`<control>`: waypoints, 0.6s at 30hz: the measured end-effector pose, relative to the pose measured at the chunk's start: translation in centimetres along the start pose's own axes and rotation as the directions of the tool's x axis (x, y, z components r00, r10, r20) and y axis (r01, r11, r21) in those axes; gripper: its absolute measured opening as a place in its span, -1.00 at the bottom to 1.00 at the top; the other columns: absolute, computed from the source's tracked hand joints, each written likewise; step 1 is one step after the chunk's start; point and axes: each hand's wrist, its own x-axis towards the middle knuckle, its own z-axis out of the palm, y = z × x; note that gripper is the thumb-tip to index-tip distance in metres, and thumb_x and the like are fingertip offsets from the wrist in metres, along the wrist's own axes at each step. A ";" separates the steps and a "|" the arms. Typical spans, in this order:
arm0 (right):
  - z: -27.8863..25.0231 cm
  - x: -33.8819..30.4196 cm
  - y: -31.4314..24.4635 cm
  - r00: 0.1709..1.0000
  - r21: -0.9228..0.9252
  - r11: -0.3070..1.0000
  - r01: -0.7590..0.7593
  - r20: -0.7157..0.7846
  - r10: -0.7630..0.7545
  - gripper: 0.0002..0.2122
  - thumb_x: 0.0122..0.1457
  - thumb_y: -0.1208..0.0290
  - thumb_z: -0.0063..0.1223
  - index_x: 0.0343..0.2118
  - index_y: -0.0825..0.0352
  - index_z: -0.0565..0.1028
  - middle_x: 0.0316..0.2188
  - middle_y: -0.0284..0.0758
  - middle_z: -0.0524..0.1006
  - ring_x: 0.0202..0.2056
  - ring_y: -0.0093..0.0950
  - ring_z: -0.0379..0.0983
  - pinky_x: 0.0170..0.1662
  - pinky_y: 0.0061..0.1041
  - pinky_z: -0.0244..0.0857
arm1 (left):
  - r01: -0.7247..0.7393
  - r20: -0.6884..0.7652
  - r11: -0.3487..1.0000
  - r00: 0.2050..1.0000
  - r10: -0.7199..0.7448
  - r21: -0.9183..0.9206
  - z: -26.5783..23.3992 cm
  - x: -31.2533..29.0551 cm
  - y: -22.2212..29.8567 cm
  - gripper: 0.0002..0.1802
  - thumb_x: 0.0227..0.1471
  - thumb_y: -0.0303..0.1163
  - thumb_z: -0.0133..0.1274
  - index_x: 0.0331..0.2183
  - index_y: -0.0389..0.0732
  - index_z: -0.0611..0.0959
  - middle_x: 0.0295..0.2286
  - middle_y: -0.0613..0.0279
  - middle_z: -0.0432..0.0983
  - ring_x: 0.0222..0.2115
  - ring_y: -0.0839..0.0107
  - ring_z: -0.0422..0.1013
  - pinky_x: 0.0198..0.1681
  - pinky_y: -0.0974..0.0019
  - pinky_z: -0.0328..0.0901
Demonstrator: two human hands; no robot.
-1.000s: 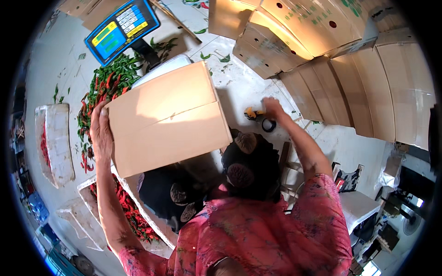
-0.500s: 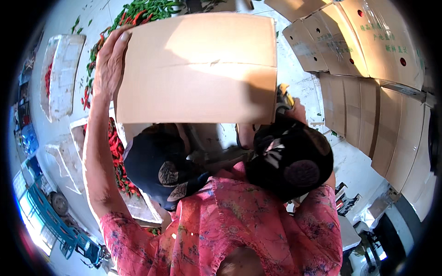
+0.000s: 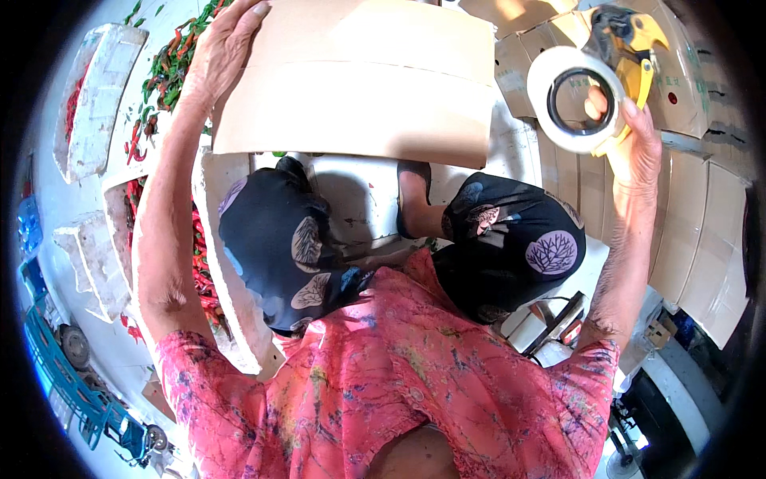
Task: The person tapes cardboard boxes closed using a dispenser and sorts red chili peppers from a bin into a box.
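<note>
A plain brown cardboard box (image 3: 359,96) is in front of my knees, a crease running across the face turned toward me. My left hand (image 3: 222,57) grips its far left edge, thumb on the face and the other fingers partly hidden. Off the box's right side, raised in the air, my right hand (image 3: 641,148) is wrapped round a yellow and black tape dispenser (image 3: 643,48). A wide roll of pale tape (image 3: 539,100) is mounted on it, and some fingertips show through the roll's hollow core.
Red and green chili peppers (image 3: 169,72) lie heaped on the floor at far left. White foam boxes (image 3: 100,120) stand along the left, some with red peppers. Stacked cardboard cartons (image 3: 686,215) line the right. A blue cart (image 3: 68,375) is at lower left.
My right hand has come up from low beside the box, lifting the tape dispenser to the right of it. The box and my left hand sit higher in the picture.
</note>
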 end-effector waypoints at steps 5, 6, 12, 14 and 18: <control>5.0 -2.1 -1.9 1.000 0.034 0.999 0.023 0.010 -0.024 -0.60 0.11 0.32 0.14 -0.08 0.53 0.48 -0.37 -0.23 0.55 -0.34 -0.46 0.48 -0.20 -0.50 0.37 | -0.095 -0.037 0.994 0.995 0.097 0.052 0.3 0.2 -0.4 -0.58 0.29 -0.19 -0.06 0.00 -0.29 0.58 -0.12 -0.08 0.55 -0.06 0.11 0.47 0.04 0.22 0.33; 6.0 -2.3 -3.0 0.997 0.130 0.991 0.033 0.064 -0.042 -0.59 0.12 0.31 0.12 -0.07 0.54 0.48 -0.38 -0.23 0.54 -0.32 -0.45 0.48 -0.15 -0.47 0.35 | -0.082 -0.032 0.994 0.996 0.084 0.068 0.5 -0.4 1.0 -0.57 0.28 -0.17 -0.07 -0.01 -0.29 0.58 -0.12 -0.13 0.54 -0.05 0.04 0.46 0.06 0.17 0.32; 10.2 -2.1 -3.8 0.994 -0.163 0.980 0.111 0.028 -0.108 -0.48 0.02 0.45 0.24 0.06 0.51 0.40 -0.34 -0.28 0.53 -0.35 -0.55 0.46 -0.28 -0.56 0.35 | -0.147 -0.081 0.988 0.985 0.150 0.036 1.2 0.1 -2.7 -0.58 0.31 -0.15 -0.05 0.04 -0.21 0.59 -0.08 -0.09 0.55 -0.02 0.10 0.49 0.08 0.20 0.34; 10.5 -2.2 -4.2 0.987 -0.248 0.960 0.132 0.118 -0.106 -0.42 0.01 0.45 0.26 0.11 0.51 0.35 -0.24 -0.24 0.55 -0.26 -0.49 0.52 -0.17 -0.52 0.42 | -0.144 -0.094 0.989 0.985 0.145 0.008 1.4 -0.3 -1.0 -0.61 0.30 -0.19 -0.05 0.02 -0.22 0.60 -0.12 -0.09 0.54 -0.07 0.05 0.50 0.04 0.18 0.35; 12.9 -2.0 -4.6 0.957 -0.391 0.876 0.283 0.059 -0.283 -0.28 -0.05 0.45 0.42 0.17 0.49 0.28 0.01 -0.18 0.49 -0.04 -0.38 0.53 0.06 -0.40 0.41 | -0.199 -0.151 0.979 0.970 0.192 -0.032 1.1 -0.7 -0.5 -0.64 0.28 -0.22 -0.02 -0.03 -0.24 0.61 -0.19 -0.14 0.54 -0.13 -0.03 0.50 -0.03 0.11 0.37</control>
